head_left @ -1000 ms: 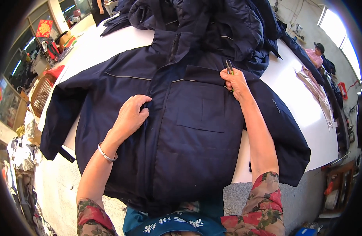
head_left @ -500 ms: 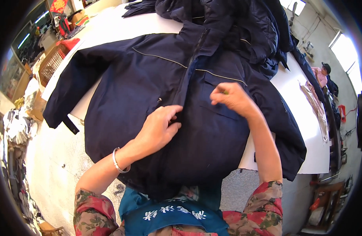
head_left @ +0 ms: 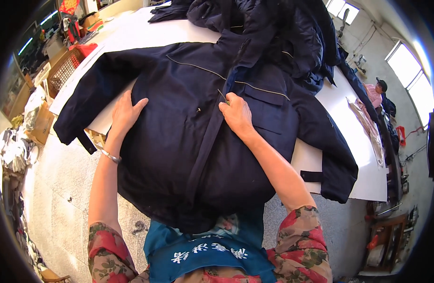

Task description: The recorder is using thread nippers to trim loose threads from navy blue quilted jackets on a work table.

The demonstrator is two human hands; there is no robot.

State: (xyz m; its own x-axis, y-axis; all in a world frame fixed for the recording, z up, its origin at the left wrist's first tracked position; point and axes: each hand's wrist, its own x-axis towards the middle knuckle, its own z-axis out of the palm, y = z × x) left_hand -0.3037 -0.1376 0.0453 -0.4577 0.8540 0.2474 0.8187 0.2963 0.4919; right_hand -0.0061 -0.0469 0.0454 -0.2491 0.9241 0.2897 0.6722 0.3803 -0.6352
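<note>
1 jacket (head_left: 155,137), over near edge of worktop (head_left: 179,31). Left hand (head_left: 126,112), spread at jacket's side; right hand (head_left: 238,115), apart, clasped on snips (head_left: 221,94).

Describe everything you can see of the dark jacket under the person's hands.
The navy jacket looks like smooth woven cloth. It lies front up on the white table, collar away from the person, sleeves spread, lower end hanging over the near edge. Pale piping crosses the chest; a flapped pocket sits right of the front placket. The left hand is at its left edge, the right hand over the placket.
</note>
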